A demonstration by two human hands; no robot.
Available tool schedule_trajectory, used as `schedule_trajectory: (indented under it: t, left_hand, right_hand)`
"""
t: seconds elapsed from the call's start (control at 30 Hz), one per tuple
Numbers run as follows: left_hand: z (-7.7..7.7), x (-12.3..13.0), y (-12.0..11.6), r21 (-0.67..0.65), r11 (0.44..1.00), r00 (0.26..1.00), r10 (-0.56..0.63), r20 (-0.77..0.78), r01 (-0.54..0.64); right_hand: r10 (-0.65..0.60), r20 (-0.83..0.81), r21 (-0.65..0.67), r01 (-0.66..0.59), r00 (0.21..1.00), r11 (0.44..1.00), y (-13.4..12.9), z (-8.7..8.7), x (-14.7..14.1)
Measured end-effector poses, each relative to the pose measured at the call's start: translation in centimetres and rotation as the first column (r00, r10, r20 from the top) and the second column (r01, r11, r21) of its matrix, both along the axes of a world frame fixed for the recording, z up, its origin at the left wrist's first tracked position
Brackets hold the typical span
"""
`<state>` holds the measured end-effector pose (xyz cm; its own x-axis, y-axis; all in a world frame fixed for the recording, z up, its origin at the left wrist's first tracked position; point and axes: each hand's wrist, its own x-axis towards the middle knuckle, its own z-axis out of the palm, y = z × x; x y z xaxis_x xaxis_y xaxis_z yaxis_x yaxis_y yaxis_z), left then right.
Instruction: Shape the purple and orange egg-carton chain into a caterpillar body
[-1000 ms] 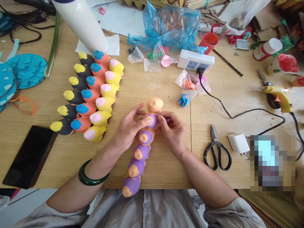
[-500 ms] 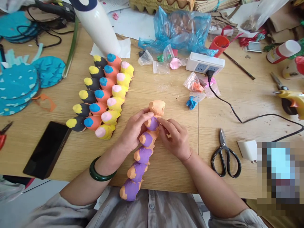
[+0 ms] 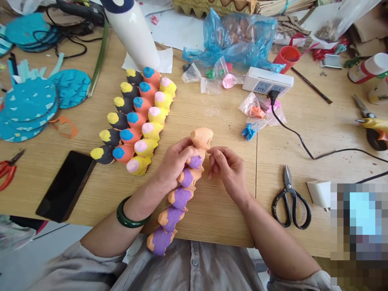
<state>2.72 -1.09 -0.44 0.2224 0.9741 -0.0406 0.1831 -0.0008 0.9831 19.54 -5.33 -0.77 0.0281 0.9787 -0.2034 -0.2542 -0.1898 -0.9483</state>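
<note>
The person wore a pale grey, loose-fitting shirt [image 3: 189, 268] of soft woven cloth, with a placket down the front and a round, grey button [image 3: 195, 262] showing on it. The left sleeve [image 3: 91, 266] and right sleeve [image 3: 298, 281] were pushed back, bunching in soft folds and leaving both forearms bare down to the hands. A thick, glossy bangle [image 3: 131, 214] of dark green stone, perhaps jade, circled the left forearm [image 3: 106, 236] just above the left hand [image 3: 176, 163]. The right forearm [image 3: 273, 238] and right hand [image 3: 227, 169] carried no visible jewellery.
</note>
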Motion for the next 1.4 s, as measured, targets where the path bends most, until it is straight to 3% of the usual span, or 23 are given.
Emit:
schedule_trajectory:
  t: [0.07,0.13,0.3,0.47,1.07,1.27,1.4]
  left_hand:
    - [0.5,0.1,-0.2,-0.236,0.971,0.989,-0.008,0.149,0.043]
    - [1.3,0.3,-0.3,-0.341,0.938,0.971,0.016,0.24,0.068]
    - [2.7,0.8,-0.4,-0.435,0.886,0.934,0.002,0.357,0.164]
    - [2.7,0.5,-0.3,-0.477,0.844,0.913,-0.036,0.405,0.245]
    - [2.1,0.2,-0.4,-0.369,0.872,0.886,-0.138,0.443,0.321]
    - [2.3,0.0,-0.4,-0.346,0.91,0.956,-0.143,0.257,0.229]
    - [2.4,-0.2,-0.4,-0.245,0.954,0.983,-0.148,0.108,0.171]
  right_hand:
    - [0.106,-0.226,-0.104,-0.133,0.968,0.986,0.4,0.3,-0.1]
    - [0.167,-0.356,-0.131,-0.226,0.919,0.965,0.6,0.5,-0.1]
    - [0.17,-0.434,-0.161,-0.262,0.885,0.952,0.7,0.7,0.1]
    - [0.151,-0.393,-0.127,-0.216,0.907,0.968,0.7,0.8,0.2]
    - [0.158,-0.333,-0.129,-0.211,0.93,0.969,0.3,0.6,0.2]
    - [0.144,-0.315,-0.083,-0.178,0.938,0.981,0.0,0.1,0.1]
    - [0.133,-0.296,-0.081,-0.164,0.946,0.983,-0.1,-0.1,0.2]
